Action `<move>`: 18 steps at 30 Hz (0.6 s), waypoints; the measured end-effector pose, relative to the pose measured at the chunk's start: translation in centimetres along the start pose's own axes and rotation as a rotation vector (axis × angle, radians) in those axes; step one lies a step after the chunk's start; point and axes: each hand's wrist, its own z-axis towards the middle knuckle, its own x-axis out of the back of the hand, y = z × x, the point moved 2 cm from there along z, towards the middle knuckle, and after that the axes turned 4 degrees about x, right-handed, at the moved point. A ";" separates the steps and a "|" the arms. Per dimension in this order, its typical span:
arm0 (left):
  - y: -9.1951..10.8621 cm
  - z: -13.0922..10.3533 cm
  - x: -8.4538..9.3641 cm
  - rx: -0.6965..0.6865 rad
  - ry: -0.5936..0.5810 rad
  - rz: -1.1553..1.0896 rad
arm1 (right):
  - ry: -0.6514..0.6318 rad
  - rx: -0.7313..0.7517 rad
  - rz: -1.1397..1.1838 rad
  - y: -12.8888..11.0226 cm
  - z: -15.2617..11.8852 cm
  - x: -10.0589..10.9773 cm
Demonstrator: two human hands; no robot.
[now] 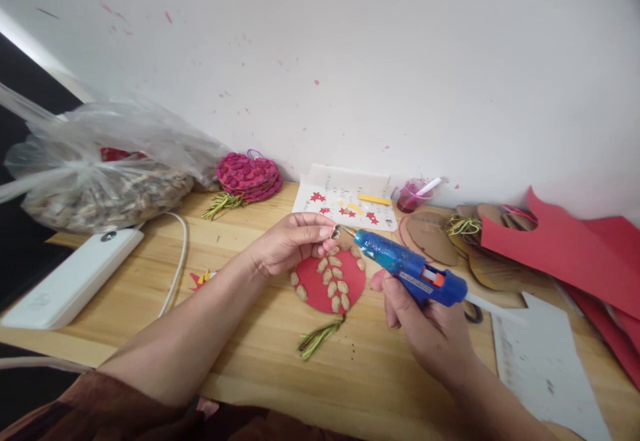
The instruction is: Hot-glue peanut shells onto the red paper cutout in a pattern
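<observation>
Between the thumb and fingers of my left hand (300,237) is a pistachio shell (336,232), its hollow side showing. My right hand (425,324) is wrapped around a blue hot glue gun (407,267), with a white glue stick (495,305) jutting from its back. The gun's metal nozzle (347,231) points left, right at the shell; whether they touch I cannot tell. Below both hands lies a red disc (313,281) with several tan shells stuck on it in rows. A green and brown tassel (321,339) hangs off its near edge.
At the left are a tied plastic bag of shells (115,187) and a white power bank (75,277) with a cable. Behind stand purple shell-covered discs (249,177), paper with red stars (345,194) and a small cup (415,197). Cardboard discs (430,234) and red sheets (575,254) lie right.
</observation>
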 end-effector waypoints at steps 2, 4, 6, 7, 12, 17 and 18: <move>0.0 0.0 0.0 0.003 0.001 0.002 | -0.001 -0.002 0.001 0.0 -0.1 0.0; 0.0 0.0 -0.1 0.005 0.002 0.004 | -0.007 -0.005 0.002 0.1 -0.1 0.0; 0.0 0.0 -0.1 0.001 0.001 0.004 | -0.016 -0.014 0.004 0.2 -0.1 0.1; 0.1 0.0 -0.1 0.000 0.002 0.004 | -0.016 -0.017 0.005 0.3 -0.2 0.1; 0.0 0.0 0.0 0.001 0.005 0.002 | -0.014 0.001 0.005 0.5 -0.1 0.0; 0.1 0.0 0.0 -0.004 0.002 0.002 | -0.014 0.003 -0.001 0.3 -0.1 0.1; 0.1 0.0 -0.1 -0.005 0.002 0.001 | -0.014 0.004 0.002 0.3 -0.1 0.1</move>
